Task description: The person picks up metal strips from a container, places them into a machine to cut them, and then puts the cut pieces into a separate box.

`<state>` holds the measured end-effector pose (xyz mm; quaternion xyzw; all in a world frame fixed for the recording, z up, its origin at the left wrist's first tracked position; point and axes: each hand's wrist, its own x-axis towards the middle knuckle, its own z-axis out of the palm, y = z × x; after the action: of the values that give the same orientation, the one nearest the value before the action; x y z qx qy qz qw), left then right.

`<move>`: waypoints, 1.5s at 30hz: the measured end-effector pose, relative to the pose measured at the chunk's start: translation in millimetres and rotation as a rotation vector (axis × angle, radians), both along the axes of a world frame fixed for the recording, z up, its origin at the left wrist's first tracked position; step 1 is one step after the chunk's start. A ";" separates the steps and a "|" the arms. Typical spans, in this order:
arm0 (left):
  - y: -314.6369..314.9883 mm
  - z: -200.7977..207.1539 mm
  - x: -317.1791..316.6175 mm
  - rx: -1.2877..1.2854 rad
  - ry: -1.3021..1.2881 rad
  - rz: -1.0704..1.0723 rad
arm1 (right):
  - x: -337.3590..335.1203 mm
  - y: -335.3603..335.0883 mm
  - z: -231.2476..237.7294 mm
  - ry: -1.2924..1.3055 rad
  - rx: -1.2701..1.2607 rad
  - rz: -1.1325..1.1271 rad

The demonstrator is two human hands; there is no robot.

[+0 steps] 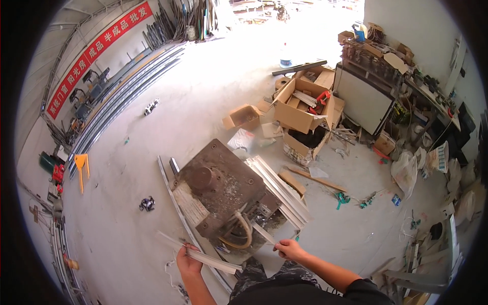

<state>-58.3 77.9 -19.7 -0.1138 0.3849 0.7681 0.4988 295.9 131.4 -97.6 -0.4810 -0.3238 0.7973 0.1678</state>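
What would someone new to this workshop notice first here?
Probably the big brown machine in the middle of the floor, just ahead of the person. Next, the long red banner on the wall at upper left. At the lower edge, the left hand holds a long pale strip, the right hand a shorter pale piece.

Bright daylight pours in at the far opening (300, 18), burnt out to white, with glare spilling across the far floor (203, 81); near ground evenly lit, shadows soft. Heavy fisheye: red banner (94, 51) at left bowed, black vignette round the rim. Pale strip (216, 262) in left hand (189, 261) smeared toward its left end.
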 end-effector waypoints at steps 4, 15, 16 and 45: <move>18.1 6.6 -27.5 0.037 0.210 -0.059 | 3.7 -0.7 -6.4 -0.008 0.048 0.019; 58.4 18.2 -58.3 0.035 0.081 -0.053 | 4.5 -8.7 6.6 -0.049 0.037 -0.008; 59.8 19.8 -54.0 0.042 0.054 -0.054 | 4.3 -10.1 6.5 -0.050 0.034 -0.007; -32.2 69.0 95.0 0.029 0.304 -0.039 | 9.7 -33.2 12.5 -0.477 0.686 0.035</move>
<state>36.6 45.7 49.3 0.0187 0.4469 0.7723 0.4512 305.6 98.3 -85.1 -0.5628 -0.6086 0.5120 0.2250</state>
